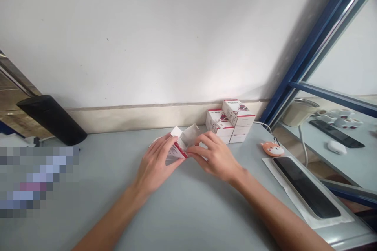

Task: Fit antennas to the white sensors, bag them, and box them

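Observation:
My left hand is wrapped round a small white and red cardboard box just above the grey table. The box's end flaps stand up and apart, and its inside is mostly hidden from me. At the box's right edge, the fingers of my right hand are bent and pinched together by the raised flaps. Behind my right hand stand several similar white and red boxes, stacked against the wall.
On the right, an orange animal-face case lies by a long black-topped device on white paper. A blue frame with glass borders that side. A black lamp-like object stands at the left; a pixelated patch covers the lower left.

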